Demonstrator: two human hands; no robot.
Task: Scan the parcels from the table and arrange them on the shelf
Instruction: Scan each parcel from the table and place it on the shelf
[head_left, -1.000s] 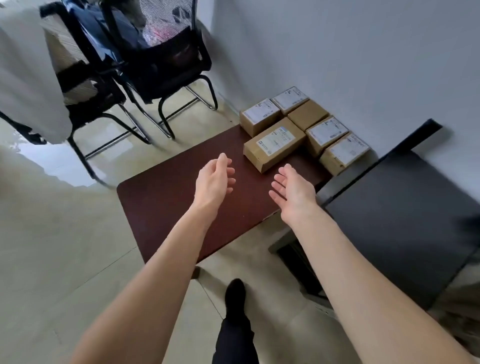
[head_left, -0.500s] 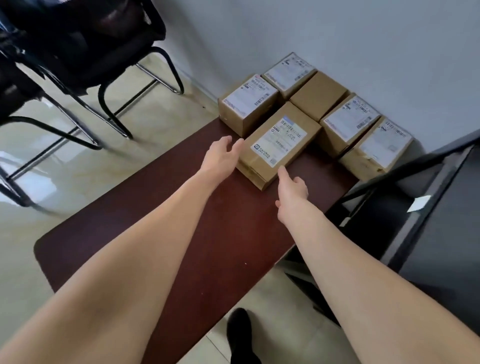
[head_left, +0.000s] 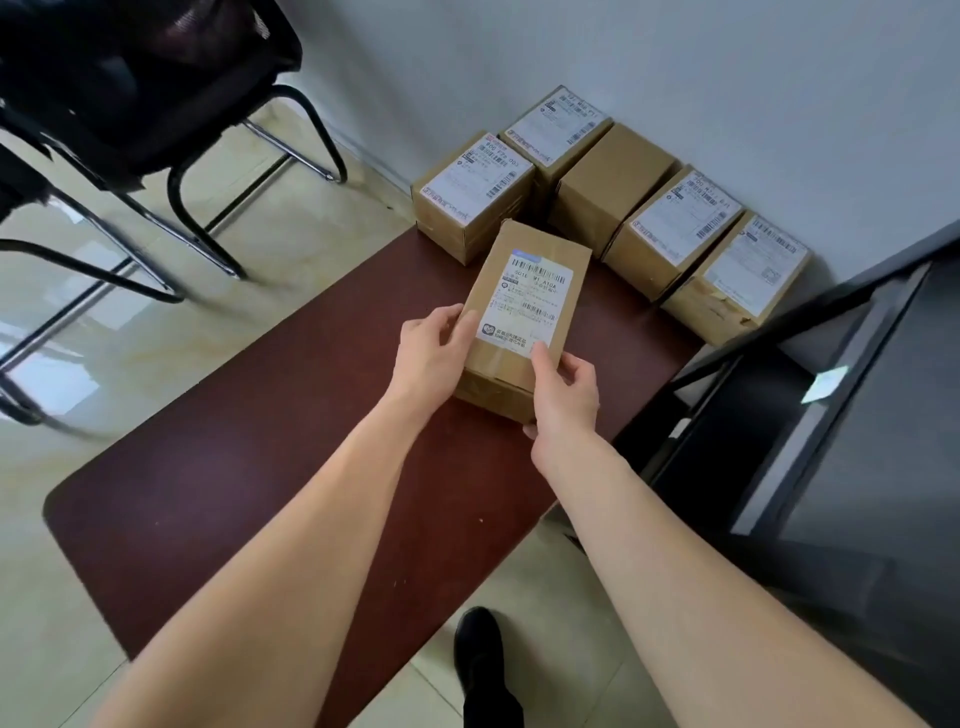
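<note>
1. Head view, starting at the left: a black chair stands on the tiled floor off the counter's far-left corner. Not part of the job.
2. Left hand has its grip on the near-left edge of the labelled parcel, thumb lying on top beside the shipping label.
3. That parcel sits mid-counter with its near end looking a bit raised, though I can't really tell if it's clear of the surface. Long axis runs away from the person, leaning slightly right, barcode face up.
4. Right hand clamps the near-right corner, thumb on the label's lower edge and fingers curled underneath. So both hands hold the near end, one per side.
5. Five more parcels line the wall behind it, just beyond its far end.
6. Far right: the dark shelf butts against the counter. I'd guess the carry swings right, so the right hand leads. No scanner anywhere in sight.
</note>
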